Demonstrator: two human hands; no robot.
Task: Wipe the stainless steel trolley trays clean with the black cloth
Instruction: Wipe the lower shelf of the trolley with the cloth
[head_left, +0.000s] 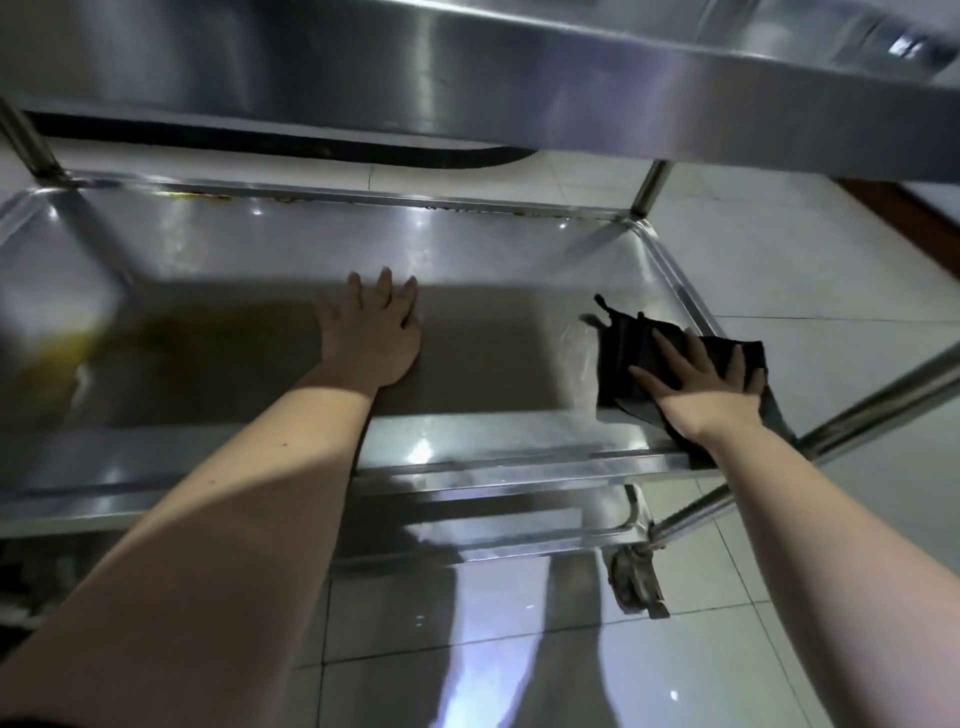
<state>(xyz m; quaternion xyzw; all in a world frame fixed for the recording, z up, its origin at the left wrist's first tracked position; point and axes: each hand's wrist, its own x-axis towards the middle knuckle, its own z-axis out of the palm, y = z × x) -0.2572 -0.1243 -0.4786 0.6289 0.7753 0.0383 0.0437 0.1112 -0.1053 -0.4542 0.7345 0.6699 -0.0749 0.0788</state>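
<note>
Crumpled black cloth (621, 353) sits in the near-right corner of the shallow stainless steel middle tray (467, 244), with part of it draped over the near rim. Right hand (701, 384) is open, fingers spread, pressing the cloth flat onto the steel. It isn't gripping the cloth. Left hand (371, 332) is also open, palm down on the bare tray floor mid-tray, holding nothing; looks like bracing.

Progress, my read: partway through at best. Yellow-brown smear (72, 358) remains at the tray's left end, well apart from the cloth. Brownish specks (202, 195) line the far rim. The right side around the cloth shows streaky sheen, possibly wiped, but I can't confirm.

Still to do: left half, far rim, corners.

Steel top tray (467, 78) is overhead with only the underside in view, so its state is unknown. Lower steel tray (493, 525) is mostly hidden by the arms, can't judge. Grimy caster wheel (636, 577) and pale glossy floor tiles (805, 249) are below.
</note>
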